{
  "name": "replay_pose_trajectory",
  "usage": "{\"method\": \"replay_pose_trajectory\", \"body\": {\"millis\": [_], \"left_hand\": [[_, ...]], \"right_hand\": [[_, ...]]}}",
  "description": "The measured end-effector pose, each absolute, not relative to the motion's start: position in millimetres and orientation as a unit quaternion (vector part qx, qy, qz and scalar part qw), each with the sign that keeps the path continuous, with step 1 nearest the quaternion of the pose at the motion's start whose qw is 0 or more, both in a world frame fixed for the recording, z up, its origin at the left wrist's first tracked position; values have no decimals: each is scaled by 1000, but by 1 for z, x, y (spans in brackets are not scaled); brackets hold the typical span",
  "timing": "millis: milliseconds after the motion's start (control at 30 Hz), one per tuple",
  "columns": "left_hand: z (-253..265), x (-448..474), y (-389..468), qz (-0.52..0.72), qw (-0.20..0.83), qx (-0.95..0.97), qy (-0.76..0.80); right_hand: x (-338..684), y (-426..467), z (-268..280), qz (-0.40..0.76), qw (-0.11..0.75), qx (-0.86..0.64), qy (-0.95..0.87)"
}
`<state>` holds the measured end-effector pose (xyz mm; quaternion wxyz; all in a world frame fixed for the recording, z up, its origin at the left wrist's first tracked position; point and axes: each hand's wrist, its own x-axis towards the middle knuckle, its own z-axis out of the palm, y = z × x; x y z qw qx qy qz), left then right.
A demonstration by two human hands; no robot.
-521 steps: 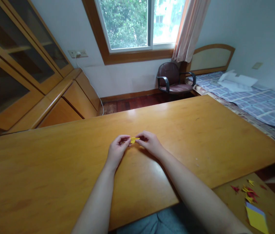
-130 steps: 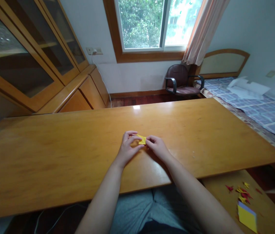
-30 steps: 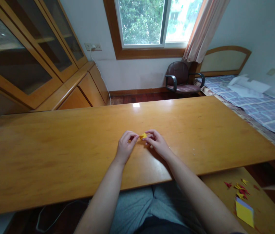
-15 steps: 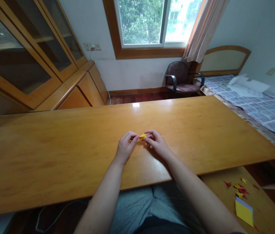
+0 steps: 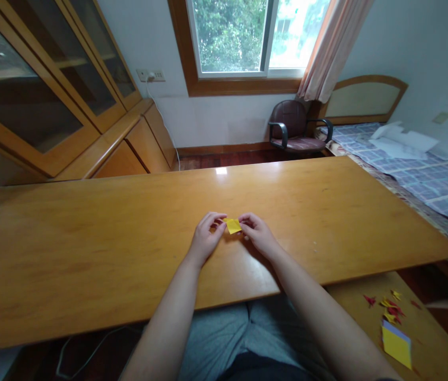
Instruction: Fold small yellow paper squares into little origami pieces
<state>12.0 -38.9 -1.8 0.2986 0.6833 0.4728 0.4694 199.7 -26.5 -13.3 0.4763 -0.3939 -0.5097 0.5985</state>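
Note:
A small folded piece of yellow origami paper is held just above the wooden table, showing a nearly square flat face. My left hand pinches its left edge between thumb and fingers. On the other side, my right hand grips the right edge the same way. The fingertips cover both side edges, so the exact folds there are hidden.
On a lower surface at the right lie several red and yellow folded paper figures and a stack of square paper, yellow on top. Beyond the table stand an office chair, a bed and a glass-door cabinet.
The yellow paper has gone from a narrow, pointed shape to a flatter, squarish one facing me. My right hand has shifted slightly right; my left hand is nearly in place.

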Motion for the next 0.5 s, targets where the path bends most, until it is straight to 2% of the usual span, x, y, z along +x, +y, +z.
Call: {"method": "replay_pose_trajectory", "body": {"millis": [333, 500], "left_hand": [[-11, 8, -39, 500, 434, 612, 432], [-11, 8, -39, 502, 444, 602, 434]], "right_hand": [[201, -28, -17, 532, 468, -404, -579], [203, -29, -14, 439, 508, -392, -629]]}}
